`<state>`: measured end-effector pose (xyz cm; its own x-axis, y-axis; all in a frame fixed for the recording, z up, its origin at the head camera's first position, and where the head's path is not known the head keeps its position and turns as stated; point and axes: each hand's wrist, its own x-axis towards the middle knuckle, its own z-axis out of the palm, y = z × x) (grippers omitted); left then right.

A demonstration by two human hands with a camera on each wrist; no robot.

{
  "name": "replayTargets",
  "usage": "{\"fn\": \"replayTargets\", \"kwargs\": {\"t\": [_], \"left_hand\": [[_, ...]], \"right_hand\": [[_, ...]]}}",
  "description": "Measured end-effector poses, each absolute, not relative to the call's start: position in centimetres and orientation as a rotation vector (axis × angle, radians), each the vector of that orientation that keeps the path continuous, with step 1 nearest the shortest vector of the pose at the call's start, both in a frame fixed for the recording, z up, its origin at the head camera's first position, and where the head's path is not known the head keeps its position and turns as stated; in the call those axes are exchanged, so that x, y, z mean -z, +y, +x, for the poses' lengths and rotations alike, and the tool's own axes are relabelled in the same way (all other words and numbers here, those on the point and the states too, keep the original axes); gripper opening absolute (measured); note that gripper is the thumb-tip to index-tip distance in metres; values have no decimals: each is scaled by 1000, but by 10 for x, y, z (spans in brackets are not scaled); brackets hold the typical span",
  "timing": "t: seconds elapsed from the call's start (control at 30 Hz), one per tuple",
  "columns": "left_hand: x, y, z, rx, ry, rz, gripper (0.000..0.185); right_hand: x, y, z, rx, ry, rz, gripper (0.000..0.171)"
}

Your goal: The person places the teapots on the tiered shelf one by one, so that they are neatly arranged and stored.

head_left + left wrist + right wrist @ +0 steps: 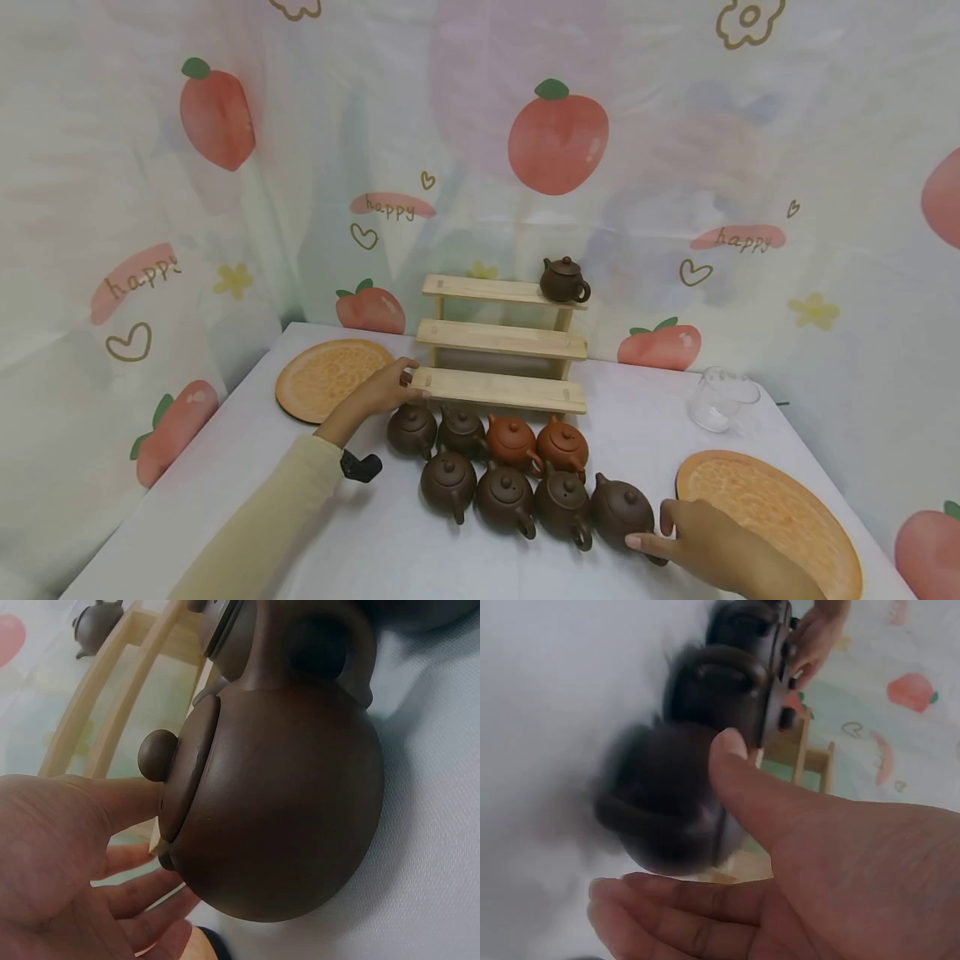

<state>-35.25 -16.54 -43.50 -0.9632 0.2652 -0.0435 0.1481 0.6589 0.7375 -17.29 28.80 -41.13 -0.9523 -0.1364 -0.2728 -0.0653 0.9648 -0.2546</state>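
1. At the near edge of the table (315, 533), the right hand (712, 546) lies beside the rightmost dark teapot (621, 510) of the front row, thumb up by its flank and fingers stretched low along its base. It touches or nearly touches the pot without closing round it. The right-wrist view is blurred, but it shows the same loosely spread hand.
2. That pot looks like unglazed clay: stiff, probably fairly heavy for its bulk, breakable, with a loose lid. I would cup the round belly, or hook the loop handle, and keep a finger on the lid knob.
3. Its three front-row neighbours stand close together, so there is little room to lift it without a knock.
4. Behind them stand two more dark pots and two orange teapots (512, 440).
5. Farther back on the left, the left hand (382, 390) holds the end of the lowest step of the wooden rack (498, 389), fingers curled on the board.
6. An orange mat (772, 508) lies at the right, a glass pitcher (720, 400) beyond it.
7. Farthest, a single teapot (564, 280) sits on the rack's top step.
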Motion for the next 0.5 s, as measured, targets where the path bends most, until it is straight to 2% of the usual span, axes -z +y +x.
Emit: {"fn": "replayTargets", "kwargs": {"t": [0.23, 0.4, 0.5], "left_hand": [[436, -166, -353, -1181, 2729, 328, 65], [436, -165, -353, -1173, 2730, 319, 66], [436, -165, -353, -1176, 2728, 315, 66]], "right_hand": [[441, 291, -167, 488, 2863, -183, 38], [455, 297, -169, 527, 2875, -255, 38], [457, 296, -168, 512, 2871, -210, 35]]}}
